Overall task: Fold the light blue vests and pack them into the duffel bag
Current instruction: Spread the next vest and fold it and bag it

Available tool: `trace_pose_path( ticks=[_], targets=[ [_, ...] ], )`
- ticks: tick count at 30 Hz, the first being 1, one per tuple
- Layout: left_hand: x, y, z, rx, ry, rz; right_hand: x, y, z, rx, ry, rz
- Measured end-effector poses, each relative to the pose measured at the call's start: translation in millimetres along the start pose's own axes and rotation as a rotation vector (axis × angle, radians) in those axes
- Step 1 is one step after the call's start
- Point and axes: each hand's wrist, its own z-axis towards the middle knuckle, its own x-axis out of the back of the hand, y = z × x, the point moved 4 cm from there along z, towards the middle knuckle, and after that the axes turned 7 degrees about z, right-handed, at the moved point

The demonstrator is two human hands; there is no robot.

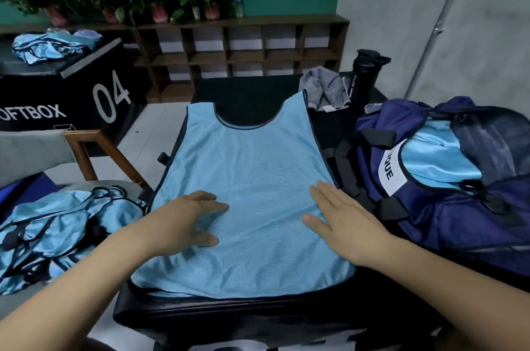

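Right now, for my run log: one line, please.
light blue mesh vest: flat, unfolded | left hand, right hand: resting on it | navy duffel bag: open

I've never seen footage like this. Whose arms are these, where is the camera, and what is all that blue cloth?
There is no machine here. A person wears one wide-angle camera on the head, looking forward and down, so you see their own two bare arms. The left hand and the right hand both rest on a light blue vest spread flat on a black surface. Neither hand grips anything. To the right sits the navy duffel bag, open, with a packed vest showing inside. On the left lies a loose pile of vests. At the back of the surface are a grey towel and a black bottle.
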Motion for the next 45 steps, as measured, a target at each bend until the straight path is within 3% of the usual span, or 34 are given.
trace_pose_path(
  ticks=[2, 6, 9, 15, 25, 31, 35, 38, 41, 45],
  targets=[
    [2, 19, 1, -0.022, 0.056, 0.012, 13, 1, -10, 0.042, 0.109, 0.136],
    [3, 105, -1, -0.216, 0.322, -0.105, 42, 2, -33, 0.088, 0.342, 0.310],
    [-6, 179, -6, -0.348, 0.406, -0.127, 52, 4, -47, 0.103, 0.415, 0.372],
    [-33, 248, 2, -0.416, 0.566, 0.198, 52, 9, -73, 0.121, 0.454, 0.400],
    [-46, 246, 14, -0.332, 0.547, 0.257, 60, 13, -87, 0.049, 0.415, 0.462],
    [-28, 211, 10, -0.128, 0.514, -0.393, 62, 12, -91, 0.030, 0.411, 0.454],
    [-19, 165, 2, 0.092, 0.571, -0.529, 53, 15, -92, -0.009, 0.282, 0.360],
    [-20, 146, -3, 0.174, 0.588, -0.556, 42, 8, -93, 0.086, 0.128, 0.238],
    [-21, 147, -4, 0.128, 0.639, -0.557, 31, -3, -94, 0.233, 0.035, 0.179],
    [-28, 161, -7, -0.068, 0.606, -0.412, 20, -12, -94, 0.342, 0.052, 0.154]
  ],
)
